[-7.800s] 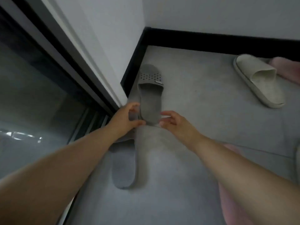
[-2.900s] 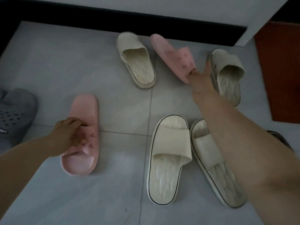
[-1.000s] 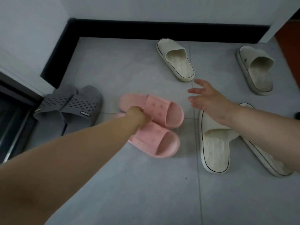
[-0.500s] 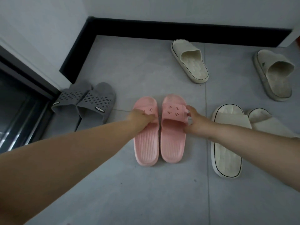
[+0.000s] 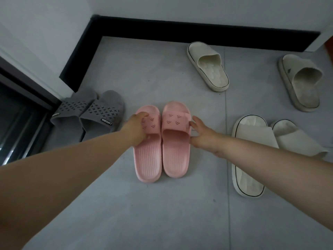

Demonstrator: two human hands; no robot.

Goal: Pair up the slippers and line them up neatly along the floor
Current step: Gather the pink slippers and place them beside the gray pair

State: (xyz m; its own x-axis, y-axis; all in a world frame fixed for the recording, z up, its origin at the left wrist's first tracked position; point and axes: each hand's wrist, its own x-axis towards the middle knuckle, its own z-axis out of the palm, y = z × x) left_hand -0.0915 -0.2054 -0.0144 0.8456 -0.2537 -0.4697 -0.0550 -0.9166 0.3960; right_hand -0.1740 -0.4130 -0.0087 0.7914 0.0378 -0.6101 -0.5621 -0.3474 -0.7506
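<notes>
Two pink slippers lie side by side on the grey tile floor, toes toward the far wall: the left pink slipper [image 5: 147, 159] and the right pink slipper [image 5: 175, 156]. My left hand [image 5: 136, 129] grips the strap of the left one, fingers curled over it. At the outer edge of the right one's strap, my right hand [image 5: 201, 134] touches with loose, spread fingers. A grey pair [image 5: 100, 112] sits together at the left by the door frame.
Cream slippers lie scattered: one [image 5: 209, 67] near the black skirting board [image 5: 180, 31], one [image 5: 302, 82] at far right, two [image 5: 246, 177] overlapping under my right forearm. A dark sliding door track [image 5: 16, 127] borders the left.
The pink slippers, lying crosswise a second ago, now stand parallel with toes to the wall. My right hand's fingers have loosened from the right strap.
</notes>
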